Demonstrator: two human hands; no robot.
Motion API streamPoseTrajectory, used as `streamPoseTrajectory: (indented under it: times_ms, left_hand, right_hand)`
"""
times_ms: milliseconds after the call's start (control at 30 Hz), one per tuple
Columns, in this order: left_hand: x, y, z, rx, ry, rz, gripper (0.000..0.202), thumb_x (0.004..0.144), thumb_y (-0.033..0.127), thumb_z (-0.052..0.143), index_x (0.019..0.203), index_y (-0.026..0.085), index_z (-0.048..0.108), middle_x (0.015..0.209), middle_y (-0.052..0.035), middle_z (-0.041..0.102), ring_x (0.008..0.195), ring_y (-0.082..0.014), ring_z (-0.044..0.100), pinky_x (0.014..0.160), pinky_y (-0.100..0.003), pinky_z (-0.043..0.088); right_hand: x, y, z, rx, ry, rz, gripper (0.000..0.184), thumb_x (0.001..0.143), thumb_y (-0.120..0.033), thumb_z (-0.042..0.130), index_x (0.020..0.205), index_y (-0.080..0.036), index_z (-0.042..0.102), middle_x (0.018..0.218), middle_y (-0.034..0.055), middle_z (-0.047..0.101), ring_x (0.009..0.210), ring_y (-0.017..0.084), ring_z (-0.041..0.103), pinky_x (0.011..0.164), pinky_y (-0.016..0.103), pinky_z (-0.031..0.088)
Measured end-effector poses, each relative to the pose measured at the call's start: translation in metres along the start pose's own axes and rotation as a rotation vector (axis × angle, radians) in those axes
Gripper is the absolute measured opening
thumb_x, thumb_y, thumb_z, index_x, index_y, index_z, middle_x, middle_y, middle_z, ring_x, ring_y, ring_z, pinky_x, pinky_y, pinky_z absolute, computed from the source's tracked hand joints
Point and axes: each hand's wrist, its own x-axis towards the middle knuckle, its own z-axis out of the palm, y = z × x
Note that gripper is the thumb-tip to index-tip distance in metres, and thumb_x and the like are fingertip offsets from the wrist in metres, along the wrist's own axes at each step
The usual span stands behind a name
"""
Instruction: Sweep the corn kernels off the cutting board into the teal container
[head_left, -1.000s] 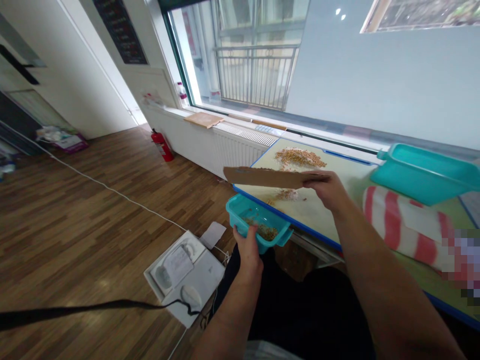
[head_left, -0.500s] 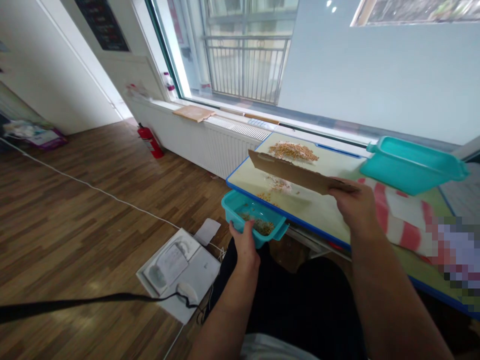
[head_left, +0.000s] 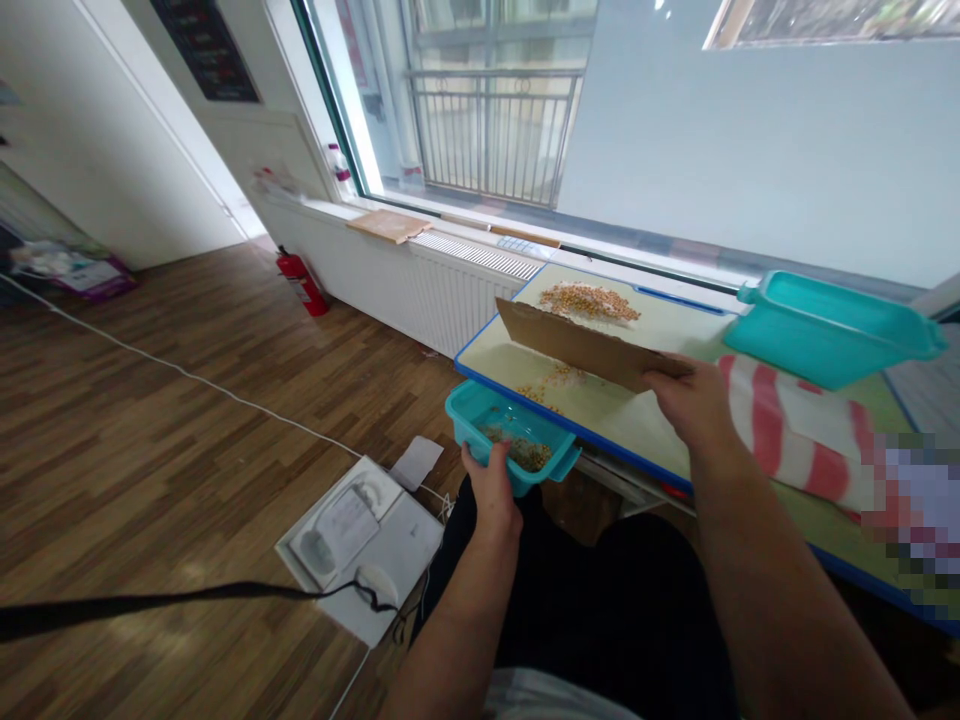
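My left hand [head_left: 491, 490] grips the near rim of a small teal tub [head_left: 510, 432], held just below the table's blue front edge; some brown grains lie in it. My right hand [head_left: 690, 405] pinches one end of a brown cardboard strip [head_left: 577, 345], which stands tilted on the pale tabletop [head_left: 645, 415]. A small scatter of grains [head_left: 551, 385] lies between the strip and the table edge. A bigger grain pile [head_left: 589, 300] sits at the far side of the table.
A larger teal tub [head_left: 829, 330] stands on a red-and-white striped cloth [head_left: 795, 430] at the right. On the wooden floor lie a white flat box [head_left: 360, 545] with a black cable, and a red fire extinguisher [head_left: 298, 280] stands by the radiator under the window.
The cardboard strip came down from mid-air onto the tabletop and slid toward the front edge, pushing the small grain scatter nearer the tub. My left hand kept the tub in place.
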Motion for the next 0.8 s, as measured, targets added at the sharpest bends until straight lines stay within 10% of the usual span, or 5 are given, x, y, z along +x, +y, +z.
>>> streamPoseTrajectory:
  times_ms: [800]
  left_hand:
    - [0.006,-0.002,-0.001,-0.039,-0.014,-0.005,0.086,0.071,0.034,0.070,0.146,0.030,0.028,0.131,-0.0062,0.057,0.115,-0.0263,0.058,0.087,-0.037,0.052]
  right_hand:
    - [-0.021,-0.020,0.006,-0.187,0.059,-0.010,0.037,0.069,-0.027,0.056,0.099,-0.021,0.078,0.073,0.0034,0.073,0.074,0.028,0.068,0.055,0.030,0.045]
